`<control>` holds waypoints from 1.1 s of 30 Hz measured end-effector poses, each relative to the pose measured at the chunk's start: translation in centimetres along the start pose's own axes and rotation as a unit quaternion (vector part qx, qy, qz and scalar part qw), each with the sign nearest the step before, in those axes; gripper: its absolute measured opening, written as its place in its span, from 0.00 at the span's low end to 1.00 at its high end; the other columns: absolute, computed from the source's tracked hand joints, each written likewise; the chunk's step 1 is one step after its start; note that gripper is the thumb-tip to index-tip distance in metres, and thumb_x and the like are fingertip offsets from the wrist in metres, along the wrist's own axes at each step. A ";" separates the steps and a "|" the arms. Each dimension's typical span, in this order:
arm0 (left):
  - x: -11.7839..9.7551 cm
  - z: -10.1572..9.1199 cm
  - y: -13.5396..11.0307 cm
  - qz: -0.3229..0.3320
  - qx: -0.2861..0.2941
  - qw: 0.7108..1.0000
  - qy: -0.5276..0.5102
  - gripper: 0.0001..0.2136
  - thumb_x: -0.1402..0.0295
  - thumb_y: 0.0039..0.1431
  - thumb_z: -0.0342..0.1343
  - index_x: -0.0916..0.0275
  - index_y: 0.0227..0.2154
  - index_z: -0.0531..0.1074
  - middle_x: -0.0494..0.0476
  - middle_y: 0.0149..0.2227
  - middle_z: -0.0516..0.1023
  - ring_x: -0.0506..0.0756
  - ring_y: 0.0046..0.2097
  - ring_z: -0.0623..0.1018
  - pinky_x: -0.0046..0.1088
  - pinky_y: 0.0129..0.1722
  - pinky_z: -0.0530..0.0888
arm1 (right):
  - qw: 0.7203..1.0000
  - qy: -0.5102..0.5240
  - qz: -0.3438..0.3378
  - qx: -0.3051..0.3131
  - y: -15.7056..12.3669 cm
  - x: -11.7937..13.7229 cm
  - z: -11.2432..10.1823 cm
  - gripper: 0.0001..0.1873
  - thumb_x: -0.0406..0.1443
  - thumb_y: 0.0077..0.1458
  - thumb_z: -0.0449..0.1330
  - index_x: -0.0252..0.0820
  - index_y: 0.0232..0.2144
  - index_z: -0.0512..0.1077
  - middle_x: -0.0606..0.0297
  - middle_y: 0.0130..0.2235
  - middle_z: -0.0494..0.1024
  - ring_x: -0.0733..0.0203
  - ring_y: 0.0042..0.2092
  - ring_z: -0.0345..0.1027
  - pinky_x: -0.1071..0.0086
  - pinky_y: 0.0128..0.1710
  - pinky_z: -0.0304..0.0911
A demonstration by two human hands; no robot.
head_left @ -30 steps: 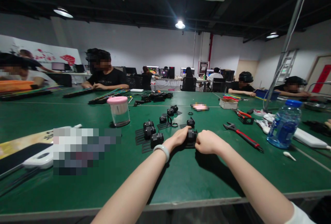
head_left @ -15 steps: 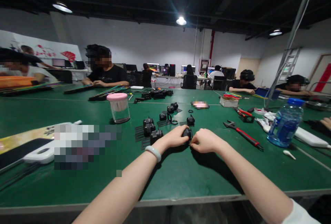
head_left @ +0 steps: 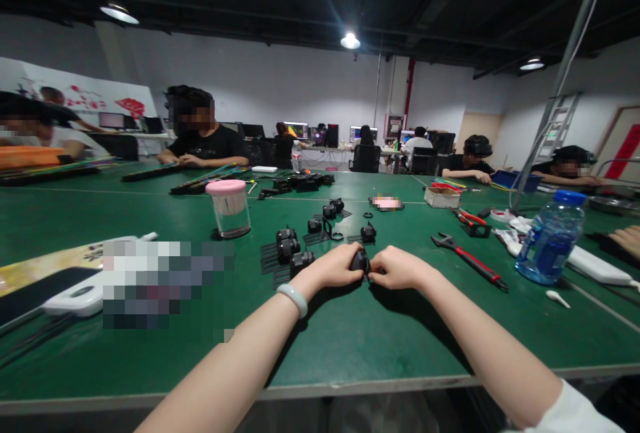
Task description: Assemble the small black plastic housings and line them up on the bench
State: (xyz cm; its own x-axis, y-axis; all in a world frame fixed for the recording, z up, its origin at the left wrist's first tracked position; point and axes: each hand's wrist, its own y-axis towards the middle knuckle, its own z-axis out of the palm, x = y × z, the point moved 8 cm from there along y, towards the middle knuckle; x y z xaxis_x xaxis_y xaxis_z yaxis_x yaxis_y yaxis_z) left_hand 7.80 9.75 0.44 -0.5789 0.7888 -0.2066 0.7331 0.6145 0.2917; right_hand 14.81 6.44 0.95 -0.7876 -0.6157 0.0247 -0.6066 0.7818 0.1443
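No legible text, brands or numbers. Marks only: white wall banner has red brush-like strokes plus a red fan shape, can't make out characters. Red strip on the door at far right, any lettering too blurred. Blue-capped bottle has a blue label, print unreadable. Yellow-patterned board at left carries a dark flower-like mark. Monitor at the back: lit, contents too small.

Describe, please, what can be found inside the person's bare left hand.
The bare left hand holds a black, rounded, plastic-looking part. Its exposed side shows beside the bare right hand. What the left hand covers, and its underside, cannot be seen.
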 end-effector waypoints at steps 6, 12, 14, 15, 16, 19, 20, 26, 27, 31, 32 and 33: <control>-0.2 -0.1 -0.1 0.005 0.005 1.000 0.006 0.18 0.64 0.45 0.50 0.62 0.41 0.59 0.56 0.36 0.68 0.55 0.37 0.69 0.27 0.35 0.65 | 0.999 0.038 0.022 -0.030 0.2 -1.5 0.4 0.09 0.39 0.44 0.55 0.37 0.25 0.69 0.63 0.27 0.72 0.66 0.27 0.62 0.76 0.25 0.49; -0.4 -0.3 -0.2 0.012 -0.001 1.000 -0.007 0.21 0.64 0.45 0.50 0.61 0.44 0.56 0.57 0.39 0.68 0.56 0.39 0.69 0.28 0.37 0.65 | 0.997 0.060 0.018 -0.045 0.6 -1.9 0.8 0.10 0.38 0.42 0.57 0.37 0.27 0.67 0.64 0.28 0.71 0.65 0.29 0.62 0.76 0.26 0.49; -0.5 -0.2 -0.2 0.012 0.001 1.000 -0.014 0.23 0.64 0.44 0.50 0.61 0.45 0.55 0.58 0.40 0.68 0.56 0.40 0.69 0.29 0.38 0.65 | 0.997 0.062 0.023 -0.047 0.7 -2.0 0.9 0.09 0.37 0.42 0.57 0.37 0.27 0.66 0.64 0.28 0.70 0.66 0.29 0.61 0.76 0.26 0.49; -0.5 -0.2 -0.3 0.012 0.003 1.000 -0.016 0.23 0.64 0.44 0.50 0.61 0.46 0.55 0.58 0.41 0.68 0.57 0.41 0.69 0.29 0.38 0.64 | 0.996 0.065 0.023 -0.049 0.7 -2.0 0.9 0.09 0.37 0.42 0.57 0.37 0.28 0.66 0.64 0.28 0.70 0.66 0.29 0.61 0.76 0.25 0.49; -0.5 -0.2 -0.3 0.012 0.004 1.000 -0.019 0.24 0.63 0.44 0.50 0.61 0.46 0.55 0.58 0.42 0.68 0.57 0.41 0.69 0.29 0.39 0.64 | 0.996 0.067 0.023 -0.051 0.8 -2.0 0.9 0.09 0.36 0.42 0.57 0.37 0.28 0.66 0.64 0.28 0.70 0.66 0.29 0.61 0.76 0.25 0.49; -0.5 -0.1 -0.4 0.003 0.009 1.000 -0.028 0.26 0.63 0.44 0.50 0.62 0.48 0.52 0.59 0.43 0.67 0.58 0.42 0.69 0.30 0.39 0.65 | 0.996 0.070 0.022 -0.058 0.8 -2.0 1.0 0.08 0.36 0.43 0.56 0.37 0.29 0.65 0.64 0.28 0.70 0.66 0.29 0.61 0.76 0.26 0.49; -0.4 -0.1 -0.4 0.000 0.011 0.999 -0.031 0.26 0.64 0.44 0.50 0.62 0.48 0.52 0.59 0.44 0.67 0.58 0.43 0.69 0.30 0.39 0.65 | 0.995 0.070 0.024 -0.060 0.8 -2.0 1.0 0.08 0.36 0.43 0.56 0.37 0.29 0.65 0.63 0.28 0.70 0.66 0.29 0.61 0.76 0.26 0.49; -0.6 0.0 -0.4 0.000 0.010 0.999 -0.054 0.28 0.64 0.44 0.50 0.62 0.50 0.49 0.61 0.47 0.64 0.58 0.45 0.68 0.30 0.40 0.65 | 0.995 0.073 0.035 -0.062 0.9 -2.3 1.2 0.09 0.34 0.44 0.55 0.37 0.31 0.64 0.62 0.30 0.71 0.65 0.30 0.63 0.76 0.27 0.51; -0.7 0.0 -0.4 0.000 0.010 0.998 -0.056 0.28 0.64 0.45 0.49 0.63 0.51 0.49 0.61 0.48 0.64 0.58 0.45 0.68 0.30 0.40 0.65 | 0.995 0.074 0.035 -0.062 0.9 -2.2 1.2 0.09 0.34 0.44 0.55 0.37 0.31 0.64 0.62 0.30 0.71 0.65 0.31 0.63 0.76 0.27 0.51; -0.6 0.0 -0.4 0.001 0.006 0.998 -0.062 0.29 0.64 0.45 0.49 0.63 0.51 0.48 0.62 0.49 0.62 0.58 0.47 0.67 0.30 0.43 0.65 | 0.994 0.076 0.036 -0.064 0.9 -2.2 1.1 0.09 0.34 0.44 0.55 0.37 0.32 0.64 0.61 0.31 0.71 0.64 0.31 0.63 0.76 0.28 0.51; -0.6 0.0 -0.4 0.002 0.005 0.998 -0.063 0.29 0.63 0.45 0.49 0.64 0.51 0.48 0.62 0.49 0.62 0.58 0.47 0.66 0.31 0.44 0.64 | 0.994 0.077 0.037 -0.063 0.9 -2.2 1.1 0.09 0.33 0.44 0.55 0.37 0.32 0.64 0.61 0.31 0.71 0.64 0.31 0.64 0.76 0.28 0.51; -0.6 0.1 -0.4 0.003 0.005 0.998 -0.064 0.29 0.63 0.45 0.49 0.64 0.51 0.48 0.62 0.49 0.62 0.58 0.48 0.66 0.31 0.45 0.63 | 0.994 0.079 0.038 -0.063 0.8 -2.2 1.1 0.09 0.33 0.44 0.55 0.37 0.32 0.64 0.61 0.31 0.71 0.64 0.31 0.64 0.76 0.28 0.51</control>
State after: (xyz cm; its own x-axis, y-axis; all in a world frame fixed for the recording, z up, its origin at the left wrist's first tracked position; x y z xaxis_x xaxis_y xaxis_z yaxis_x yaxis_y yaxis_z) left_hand 7.88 9.07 0.38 -0.5251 0.7874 -0.3230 0.7395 0.6100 0.2847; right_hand 15.89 8.55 -0.09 -0.7983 -0.5701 0.1941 -0.5192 0.8148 0.2580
